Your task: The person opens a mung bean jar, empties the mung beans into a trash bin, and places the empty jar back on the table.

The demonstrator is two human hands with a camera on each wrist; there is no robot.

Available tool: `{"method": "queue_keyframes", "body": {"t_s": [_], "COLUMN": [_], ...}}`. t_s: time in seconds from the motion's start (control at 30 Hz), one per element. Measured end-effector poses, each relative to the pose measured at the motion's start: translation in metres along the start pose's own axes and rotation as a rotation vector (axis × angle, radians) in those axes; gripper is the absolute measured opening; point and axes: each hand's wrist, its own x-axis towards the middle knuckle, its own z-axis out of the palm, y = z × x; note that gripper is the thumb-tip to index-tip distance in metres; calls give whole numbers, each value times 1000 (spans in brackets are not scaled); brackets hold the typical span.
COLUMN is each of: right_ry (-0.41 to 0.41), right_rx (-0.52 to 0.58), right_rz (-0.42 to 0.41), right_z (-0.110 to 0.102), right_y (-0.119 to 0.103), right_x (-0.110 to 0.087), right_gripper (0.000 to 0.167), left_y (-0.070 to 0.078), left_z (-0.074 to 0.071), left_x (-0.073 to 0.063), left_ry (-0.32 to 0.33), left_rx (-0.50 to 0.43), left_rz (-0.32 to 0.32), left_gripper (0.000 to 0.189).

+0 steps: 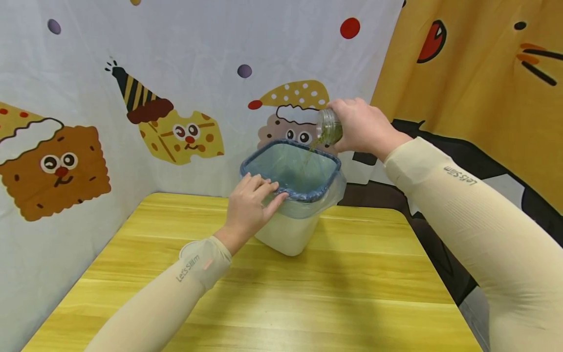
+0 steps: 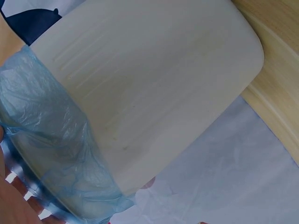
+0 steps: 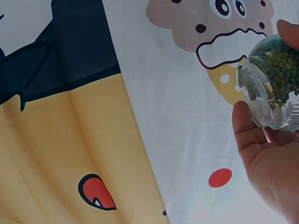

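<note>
A cream trash bin (image 1: 286,234) stands on the table, lined with a translucent blue bag (image 1: 303,209) folded over its rim. My left hand (image 1: 248,205) grips the near left rim, fingers over the bag edge; the left wrist view shows the bin's side (image 2: 154,84) and the fingers at the bag's edge. Above the far right of the rim, my right hand (image 1: 362,126) holds a clear glass jar (image 1: 326,126) tipped mouth-down toward the bin. Green mung beans (image 3: 282,70) sit inside the jar, and some fall from its mouth into the bin. The bin's bottom is hidden.
The yellow wood-grain table (image 1: 264,313) has a rounded far right corner. Close behind the bin hangs a white cloth (image 1: 189,39) with cartoon prints. A yellow and black printed curtain (image 1: 479,98) hangs along the right side.
</note>
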Motion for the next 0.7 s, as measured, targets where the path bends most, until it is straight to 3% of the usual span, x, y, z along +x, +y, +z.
{"method": "queue_keyframes", "body": {"t_s": [0.7], "right_ry": [50], "right_rx": [-77], "right_rz": [-45], "right_z": [-6], "right_y": [-3], "right_x": [0], "right_gripper": [90], "left_y": [-1], "left_z": [1], "left_x": [0], "left_ry": [-4], "left_rx": [-10], "left_rz": [-3], "left_gripper": [32]}}
